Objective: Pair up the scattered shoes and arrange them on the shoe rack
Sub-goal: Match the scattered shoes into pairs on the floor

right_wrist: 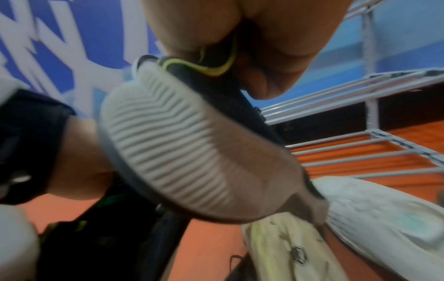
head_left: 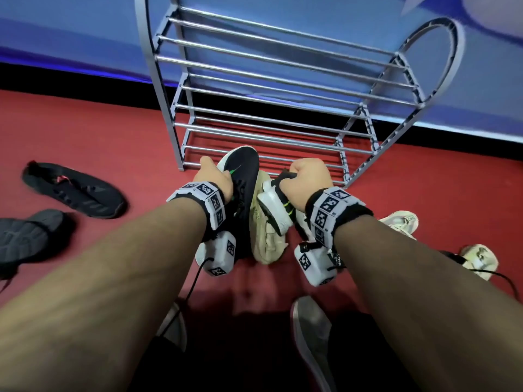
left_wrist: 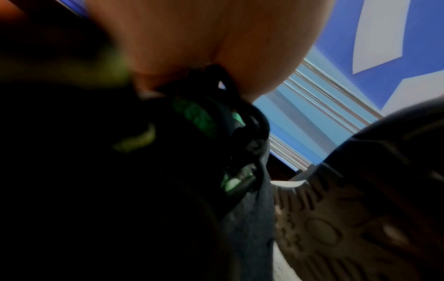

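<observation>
My left hand (head_left: 210,175) grips a black sneaker with a green swoosh (head_left: 244,168), toe pointing toward the rack; in the left wrist view its dark upper with green accents (left_wrist: 192,117) sits right under my palm. My right hand (head_left: 307,174) grips the matching black sneaker (head_left: 276,205) by its heel collar, and its white ribbed sole (right_wrist: 187,152) faces the wrist camera. Both shoes are held just in front of the grey metal shoe rack (head_left: 283,94), whose bar shelves carry no shoes. A cream shoe (head_left: 266,239) lies on the floor between my wrists.
On the red floor lie a black shoe (head_left: 73,190) and a dark shoe sole-up (head_left: 28,236) at left, and two cream shoes (head_left: 402,222) (head_left: 478,258) at right. A grey shoe (head_left: 311,335) sits near the bottom. A blue wall stands behind the rack.
</observation>
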`<state>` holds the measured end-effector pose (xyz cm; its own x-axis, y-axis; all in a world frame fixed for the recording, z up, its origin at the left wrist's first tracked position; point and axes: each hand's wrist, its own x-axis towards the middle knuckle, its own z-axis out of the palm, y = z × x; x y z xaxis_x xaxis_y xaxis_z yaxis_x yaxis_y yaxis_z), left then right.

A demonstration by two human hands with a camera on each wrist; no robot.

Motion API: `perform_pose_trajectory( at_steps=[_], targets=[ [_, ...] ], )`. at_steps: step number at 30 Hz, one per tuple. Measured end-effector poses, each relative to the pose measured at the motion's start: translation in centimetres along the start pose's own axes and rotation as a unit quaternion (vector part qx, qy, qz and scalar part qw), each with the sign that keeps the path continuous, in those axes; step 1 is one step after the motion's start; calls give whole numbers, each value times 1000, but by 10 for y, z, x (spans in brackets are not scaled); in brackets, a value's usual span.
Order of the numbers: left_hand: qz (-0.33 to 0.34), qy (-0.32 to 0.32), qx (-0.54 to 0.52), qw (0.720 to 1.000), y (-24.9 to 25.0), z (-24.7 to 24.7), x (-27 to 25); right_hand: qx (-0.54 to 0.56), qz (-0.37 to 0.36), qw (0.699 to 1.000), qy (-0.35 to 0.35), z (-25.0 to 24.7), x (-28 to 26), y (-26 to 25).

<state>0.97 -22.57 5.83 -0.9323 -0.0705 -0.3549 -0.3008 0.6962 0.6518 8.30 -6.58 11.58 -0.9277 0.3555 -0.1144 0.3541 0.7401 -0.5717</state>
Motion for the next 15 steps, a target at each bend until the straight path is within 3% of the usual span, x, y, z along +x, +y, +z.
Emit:
perform_pose_trajectory(
  at_steps=[4, 8, 13, 15],
  targets=[
    [-13, 31, -37, 999, -24, -9, 9, -53, -75, 995, -36, 22, -6, -27],
    [-75, 40, -50, 995, -49, -13, 26, -98, -126, 983, -88, 68, -16, -18],
    [-97, -118, -8, 988, -85, 5, 42, -175, -97, 954, -225, 136, -28, 12],
    [-99, -116, 31, 988, -101, 13, 40, -203, -70, 945, -246, 152, -29, 19]
  ],
)
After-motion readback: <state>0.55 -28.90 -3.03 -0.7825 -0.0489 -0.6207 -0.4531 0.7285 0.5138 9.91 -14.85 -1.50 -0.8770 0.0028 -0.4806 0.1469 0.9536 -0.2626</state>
